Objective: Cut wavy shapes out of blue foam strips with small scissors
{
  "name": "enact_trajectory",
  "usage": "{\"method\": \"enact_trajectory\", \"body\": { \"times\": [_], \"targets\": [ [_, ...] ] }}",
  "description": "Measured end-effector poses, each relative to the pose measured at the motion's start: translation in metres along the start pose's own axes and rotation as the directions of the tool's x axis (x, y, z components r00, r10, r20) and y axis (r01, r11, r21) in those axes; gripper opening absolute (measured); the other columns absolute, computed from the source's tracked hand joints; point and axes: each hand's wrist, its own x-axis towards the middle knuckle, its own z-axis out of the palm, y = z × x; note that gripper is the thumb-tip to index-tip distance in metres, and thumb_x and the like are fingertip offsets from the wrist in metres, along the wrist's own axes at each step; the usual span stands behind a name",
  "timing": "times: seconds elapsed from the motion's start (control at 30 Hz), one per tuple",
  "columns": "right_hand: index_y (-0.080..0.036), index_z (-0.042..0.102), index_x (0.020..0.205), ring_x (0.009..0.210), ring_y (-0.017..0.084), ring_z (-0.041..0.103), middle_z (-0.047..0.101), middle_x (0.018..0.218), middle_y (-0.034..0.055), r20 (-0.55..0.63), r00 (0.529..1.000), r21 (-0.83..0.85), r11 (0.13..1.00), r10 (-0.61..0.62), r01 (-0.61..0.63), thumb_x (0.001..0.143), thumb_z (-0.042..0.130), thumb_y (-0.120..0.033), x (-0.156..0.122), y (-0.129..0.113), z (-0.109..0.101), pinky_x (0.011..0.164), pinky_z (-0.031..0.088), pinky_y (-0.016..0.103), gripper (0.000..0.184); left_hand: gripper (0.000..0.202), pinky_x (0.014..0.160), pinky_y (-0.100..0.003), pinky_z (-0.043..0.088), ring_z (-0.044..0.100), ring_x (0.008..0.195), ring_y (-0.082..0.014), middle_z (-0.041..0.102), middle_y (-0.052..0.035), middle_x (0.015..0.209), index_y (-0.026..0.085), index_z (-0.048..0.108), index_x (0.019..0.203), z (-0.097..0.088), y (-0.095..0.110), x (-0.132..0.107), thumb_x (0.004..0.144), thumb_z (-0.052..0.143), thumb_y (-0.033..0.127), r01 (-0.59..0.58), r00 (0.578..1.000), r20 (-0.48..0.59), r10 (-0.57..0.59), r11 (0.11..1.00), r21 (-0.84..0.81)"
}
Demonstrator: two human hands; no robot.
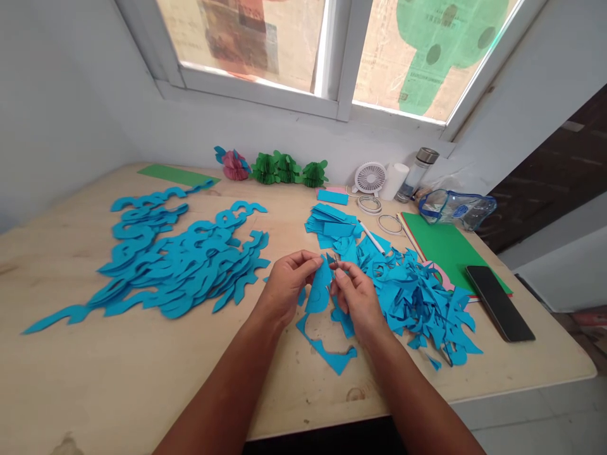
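Observation:
My left hand pinches the top of a folded blue paper piece held above the wooden table. My right hand is closed against the same piece from the right, and small scissors seem to sit in its fingers, though they are mostly hidden. A blue offcut hangs or lies just below the hands. Left of the hands lies a spread of cut blue curved shapes. To the right is a heap of blue paper scraps, with a stack of blue rectangles behind.
A black phone lies on green paper sheets at the right. Behind are a pen, tape rolls, a small white fan, a bottle, a clear pouch, and paper ornaments under the window.

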Motion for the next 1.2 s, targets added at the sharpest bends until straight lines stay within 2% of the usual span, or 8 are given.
{"method": "enact_trajectory", "body": {
  "times": [0.27,0.5,0.97,1.2],
  "targets": [
    [-0.015,0.062,0.099,0.032,0.005,0.033,0.059,0.053,-0.0023,0.026,0.999,-0.022,1.0,-0.02,0.021,0.075,0.063,-0.051,-0.001,0.004,0.0,0.035,0.021,0.021,0.043,0.016,0.053,-0.023,0.041,0.049,0.052,-0.0104,0.06,0.0012,0.057,0.015,0.064,0.062,0.001,-0.001,0.0,0.066,0.071,0.029,-0.02,0.999,0.045,0.017,0.997,0.069],
    [-0.016,0.066,0.099,0.037,0.007,0.033,0.055,0.051,-0.0031,0.039,0.998,-0.061,0.997,-0.051,0.054,0.079,0.061,-0.05,0.001,0.012,-0.003,0.037,0.02,0.021,0.039,0.015,0.052,-0.023,0.042,0.05,0.051,-0.0103,0.058,0.0019,0.056,0.016,0.064,0.063,0.001,0.001,-0.002,0.069,0.07,0.028,-0.036,0.997,0.077,0.029,0.996,0.08],
    [-0.018,0.069,0.099,0.042,0.01,0.04,0.053,0.051,-0.0035,0.03,0.992,-0.065,0.99,-0.122,0.124,0.08,0.061,-0.042,0.002,0.013,-0.004,0.042,0.028,0.023,0.032,0.019,0.054,-0.023,0.043,0.051,0.055,-0.0117,0.062,-0.001,0.062,0.015,0.066,0.065,0.003,0.001,-0.002,0.064,0.075,0.032,-0.036,0.998,0.063,0.031,0.996,0.087],
    [-0.018,0.068,0.102,0.043,0.01,0.041,0.053,0.053,-0.0035,0.033,0.991,-0.078,0.988,-0.128,0.13,0.082,0.059,-0.039,0.001,0.012,-0.003,0.043,0.03,0.023,0.031,0.015,0.056,-0.023,0.044,0.053,0.055,-0.0115,0.062,-0.0002,0.061,0.015,0.067,0.067,0.002,-0.001,-0.001,0.067,0.072,0.029,-0.022,0.995,0.093,0.015,0.997,0.074]
  ]
}}
